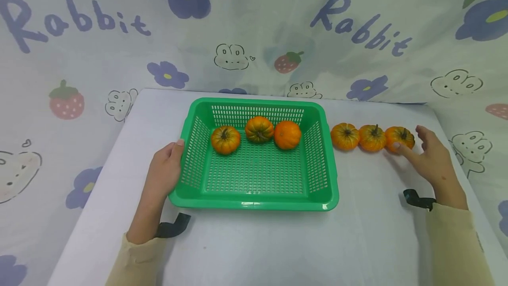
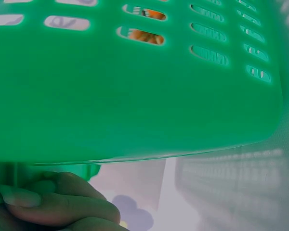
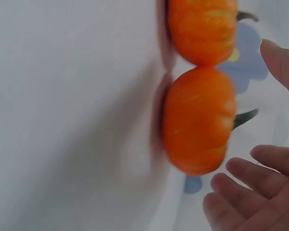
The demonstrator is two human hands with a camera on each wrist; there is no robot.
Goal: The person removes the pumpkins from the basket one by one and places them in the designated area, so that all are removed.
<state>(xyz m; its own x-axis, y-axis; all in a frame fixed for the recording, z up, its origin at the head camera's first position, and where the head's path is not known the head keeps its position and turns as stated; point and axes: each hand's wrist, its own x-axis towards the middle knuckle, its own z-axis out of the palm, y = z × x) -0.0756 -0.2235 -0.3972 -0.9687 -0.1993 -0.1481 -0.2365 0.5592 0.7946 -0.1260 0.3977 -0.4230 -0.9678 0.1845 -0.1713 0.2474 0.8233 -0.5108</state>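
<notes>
My left hand (image 1: 164, 169) grips the left rim of a green plastic basket (image 1: 254, 204); in the left wrist view its curled fingers (image 2: 62, 209) lie at the rim, beside the slotted wall. Inside the basket sit three small orange pumpkins: one at left (image 1: 225, 140), one in the middle (image 1: 259, 129) and one at right (image 1: 287, 135). Over at the right end of a short row, my right hand (image 1: 434, 160) spreads thumb and fingers around the last pumpkin (image 1: 399, 139). In the right wrist view, a gap shows between that hand and the end pumpkin (image 3: 197, 122).
Two more pumpkins, one nearest the basket (image 1: 345, 136) and one in the middle (image 1: 372, 138), continue the row on the white table (image 1: 254, 246). A patterned cloth (image 1: 262, 25) with flowers and rabbits hangs behind and around the table.
</notes>
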